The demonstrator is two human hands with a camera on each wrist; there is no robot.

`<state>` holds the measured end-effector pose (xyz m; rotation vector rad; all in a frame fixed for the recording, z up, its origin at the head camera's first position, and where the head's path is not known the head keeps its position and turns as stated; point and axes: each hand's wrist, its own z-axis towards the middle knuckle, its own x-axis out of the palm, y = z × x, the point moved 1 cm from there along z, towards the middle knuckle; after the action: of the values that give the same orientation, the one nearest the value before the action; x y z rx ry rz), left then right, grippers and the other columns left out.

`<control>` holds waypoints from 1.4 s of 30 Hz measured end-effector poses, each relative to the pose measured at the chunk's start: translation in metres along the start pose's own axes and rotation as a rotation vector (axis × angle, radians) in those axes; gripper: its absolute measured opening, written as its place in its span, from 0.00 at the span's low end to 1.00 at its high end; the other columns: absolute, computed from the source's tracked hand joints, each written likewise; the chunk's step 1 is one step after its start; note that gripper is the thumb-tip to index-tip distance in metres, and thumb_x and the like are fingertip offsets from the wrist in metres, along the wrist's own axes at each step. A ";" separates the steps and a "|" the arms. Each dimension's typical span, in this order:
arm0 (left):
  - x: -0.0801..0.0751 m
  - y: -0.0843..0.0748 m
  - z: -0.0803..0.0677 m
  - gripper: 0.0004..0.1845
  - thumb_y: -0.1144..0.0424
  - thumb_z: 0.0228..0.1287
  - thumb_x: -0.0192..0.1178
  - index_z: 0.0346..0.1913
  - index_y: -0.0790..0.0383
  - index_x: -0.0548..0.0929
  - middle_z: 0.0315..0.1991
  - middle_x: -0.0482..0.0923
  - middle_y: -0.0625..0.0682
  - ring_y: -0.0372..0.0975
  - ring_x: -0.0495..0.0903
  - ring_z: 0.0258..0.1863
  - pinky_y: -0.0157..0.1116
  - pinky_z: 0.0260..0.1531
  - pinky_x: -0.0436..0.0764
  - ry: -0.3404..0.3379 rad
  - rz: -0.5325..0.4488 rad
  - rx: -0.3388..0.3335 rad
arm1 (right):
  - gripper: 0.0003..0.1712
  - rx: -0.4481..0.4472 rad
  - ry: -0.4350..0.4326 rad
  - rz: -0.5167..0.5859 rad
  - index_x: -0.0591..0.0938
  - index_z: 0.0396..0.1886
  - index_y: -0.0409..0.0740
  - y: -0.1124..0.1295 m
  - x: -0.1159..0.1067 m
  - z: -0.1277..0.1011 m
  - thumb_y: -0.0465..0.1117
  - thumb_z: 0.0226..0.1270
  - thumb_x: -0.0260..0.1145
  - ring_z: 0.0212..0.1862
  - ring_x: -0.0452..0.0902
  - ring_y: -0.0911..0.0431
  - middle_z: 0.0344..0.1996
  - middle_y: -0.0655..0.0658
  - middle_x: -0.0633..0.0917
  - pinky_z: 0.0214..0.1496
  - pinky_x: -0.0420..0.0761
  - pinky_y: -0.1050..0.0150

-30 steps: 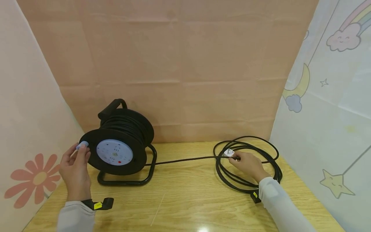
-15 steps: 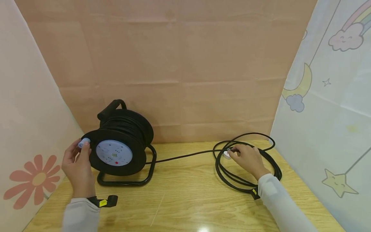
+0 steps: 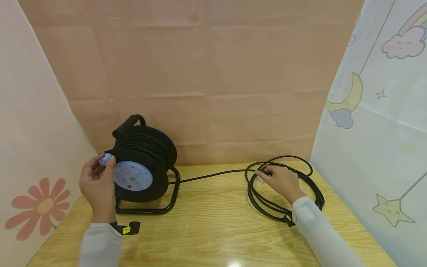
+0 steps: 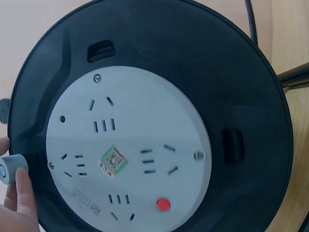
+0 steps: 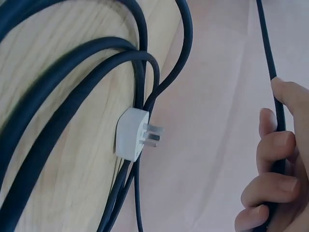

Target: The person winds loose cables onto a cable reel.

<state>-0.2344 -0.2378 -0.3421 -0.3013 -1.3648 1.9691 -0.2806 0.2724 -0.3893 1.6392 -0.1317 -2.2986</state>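
A black cable reel [image 3: 143, 155] on a tube stand sits at the left of the wooden table [image 3: 213, 222]. My left hand [image 3: 106, 162] pinches the pale blue crank knob [image 3: 104, 158] on the reel's rim; the left wrist view shows that knob [image 4: 9, 168] beside the grey socket plate [image 4: 128, 154]. A black cable [image 3: 213, 173] runs from the reel to a loose coil [image 3: 287, 202] at the right. My right hand [image 3: 266, 175] rests on the coil, its fingers [image 5: 273, 145] curled round one strand [image 5: 270, 63]. The white plug [image 5: 133, 140] lies free among the loops.
Pink paper walls stand behind and at the left; a cartoon-print sheet [image 3: 383, 111] closes the right side. Black wrist straps with yellow tags show at both sleeves [image 3: 128, 228]. The reel's stand [image 3: 150, 210] juts toward the table's middle.
The crank knob has moved up and right with my left hand as the reel turned. My right hand has left the plug and now grips the cable; the coil's loops shifted.
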 end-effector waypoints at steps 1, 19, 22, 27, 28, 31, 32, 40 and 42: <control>0.001 -0.001 -0.001 0.19 0.58 0.61 0.72 0.54 0.57 0.86 0.49 0.78 0.46 0.37 0.79 0.45 0.24 0.48 0.79 0.002 0.022 0.023 | 0.27 -0.008 0.004 0.000 0.81 0.27 0.54 0.001 0.000 0.001 0.70 0.68 0.59 0.13 0.62 0.57 0.10 0.55 0.70 0.14 0.55 0.64; 0.015 -0.004 0.000 0.17 0.59 0.63 0.72 0.52 0.63 0.87 0.41 0.72 0.38 0.32 0.78 0.42 0.21 0.46 0.78 0.051 0.139 0.143 | 0.26 -0.032 0.025 0.017 0.87 0.38 0.51 0.010 0.007 0.010 0.67 0.67 0.63 0.13 0.64 0.57 0.15 0.56 0.75 0.11 0.56 0.65; 0.018 -0.006 0.001 0.17 0.60 0.63 0.71 0.51 0.65 0.87 0.40 0.72 0.37 0.32 0.77 0.41 0.21 0.46 0.78 0.048 0.148 0.154 | 0.24 -0.043 0.023 0.022 0.87 0.37 0.52 0.011 0.008 0.011 0.66 0.69 0.61 0.14 0.65 0.58 0.16 0.57 0.75 0.12 0.59 0.65; 0.026 -0.027 -0.008 0.14 0.64 0.63 0.70 0.48 0.70 0.86 0.40 0.73 0.39 0.33 0.76 0.40 0.22 0.45 0.78 0.065 0.117 0.208 | 0.17 -0.084 0.001 0.035 0.78 0.27 0.56 0.016 0.007 0.015 0.59 0.73 0.60 0.14 0.62 0.59 0.13 0.57 0.71 0.14 0.60 0.64; 0.027 -0.031 -0.011 0.13 0.66 0.63 0.70 0.48 0.71 0.86 0.40 0.73 0.39 0.33 0.76 0.40 0.22 0.46 0.78 0.072 0.107 0.218 | 0.17 -0.092 -0.001 0.032 0.78 0.27 0.56 0.018 0.007 0.015 0.58 0.73 0.60 0.14 0.62 0.59 0.12 0.58 0.70 0.14 0.59 0.64; 0.030 -0.040 -0.017 0.12 0.69 0.62 0.70 0.46 0.73 0.87 0.41 0.74 0.41 0.34 0.78 0.41 0.23 0.46 0.79 0.093 0.095 0.260 | 0.16 -0.104 0.007 0.027 0.79 0.29 0.56 0.022 0.008 0.016 0.57 0.73 0.60 0.14 0.62 0.59 0.12 0.58 0.70 0.14 0.60 0.64; 0.030 -0.041 -0.018 0.12 0.70 0.62 0.70 0.46 0.73 0.87 0.40 0.75 0.42 0.33 0.78 0.41 0.23 0.46 0.79 0.098 0.098 0.273 | 0.16 -0.105 0.013 0.026 0.79 0.30 0.55 0.022 0.008 0.016 0.57 0.73 0.60 0.14 0.61 0.59 0.12 0.58 0.70 0.14 0.60 0.65; 0.033 -0.042 -0.024 0.10 0.73 0.60 0.69 0.44 0.76 0.86 0.39 0.76 0.56 0.32 0.78 0.42 0.24 0.45 0.80 0.141 0.105 0.343 | 0.16 -0.123 0.023 0.029 0.81 0.32 0.54 0.028 0.012 0.018 0.58 0.74 0.60 0.13 0.58 0.60 0.12 0.58 0.68 0.14 0.54 0.66; 0.033 -0.038 -0.024 0.10 0.74 0.60 0.70 0.44 0.76 0.86 0.38 0.76 0.60 0.32 0.78 0.42 0.23 0.45 0.80 0.150 0.111 0.366 | 0.16 -0.135 0.013 0.037 0.81 0.32 0.54 0.030 0.012 0.019 0.58 0.74 0.61 0.13 0.58 0.60 0.12 0.58 0.68 0.15 0.54 0.66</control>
<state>-0.2292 -0.1915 -0.3114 -0.3476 -0.8883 2.1927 -0.2960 0.2387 -0.3864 1.5713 -0.0039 -2.2179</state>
